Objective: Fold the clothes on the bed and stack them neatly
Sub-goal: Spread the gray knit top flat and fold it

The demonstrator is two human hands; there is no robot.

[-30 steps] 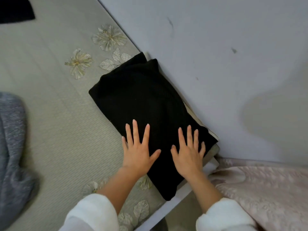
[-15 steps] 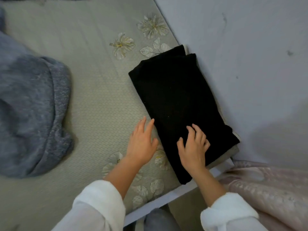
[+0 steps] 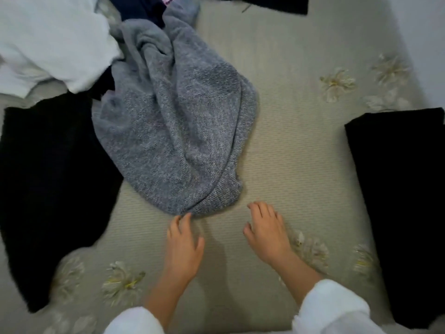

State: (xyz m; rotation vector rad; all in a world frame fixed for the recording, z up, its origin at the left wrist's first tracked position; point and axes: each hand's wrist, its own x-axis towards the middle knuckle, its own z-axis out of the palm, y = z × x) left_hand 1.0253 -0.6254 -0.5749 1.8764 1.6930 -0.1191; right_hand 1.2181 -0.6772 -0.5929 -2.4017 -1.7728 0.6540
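Two hands: both low in the frame, white sleeves (image 3: 332,307) at the wrists, neither one holding anything.
Left hand (image 3: 185,239): fingers loosely bent, thumb out to the side, fingertips touching the near hem of the grey sweater (image 3: 173,131). No pinch that I can see, so it's released.
Right hand (image 3: 266,231): relaxed too, fingers lightly curled and empty. It's over the bare bed (image 3: 289,153), just beside that same hem but not on it.
Grey sweater: mid-bed, right in front of the person, all bunched and twisted, with its far end running up into the pile.
Folded piece: a folded black garment (image 3: 397,201) lies squared off at the right edge of the bed, near the wall (image 3: 428,32). Looks like the start of the stack. Whether anything's under it, can't tell.
Rest of the pile: a spread black garment (image 3: 48,177) on the left, a white garment (image 3: 48,39) at top left against the sweater, a navy piece (image 3: 142,8) up top, and one more black piece (image 3: 265,3) at the top edge.
Step in hand: my read is they're going for the sweater as the next thing to fold.
Next move: probably take the hem with both hands, drag it onto the bare patch of bed and flatten it before any folding. The far end looks tangled with the white and navy stuff, so pull gently or the lot comes along.
Progress: early, I'd say. One folded, several to go.
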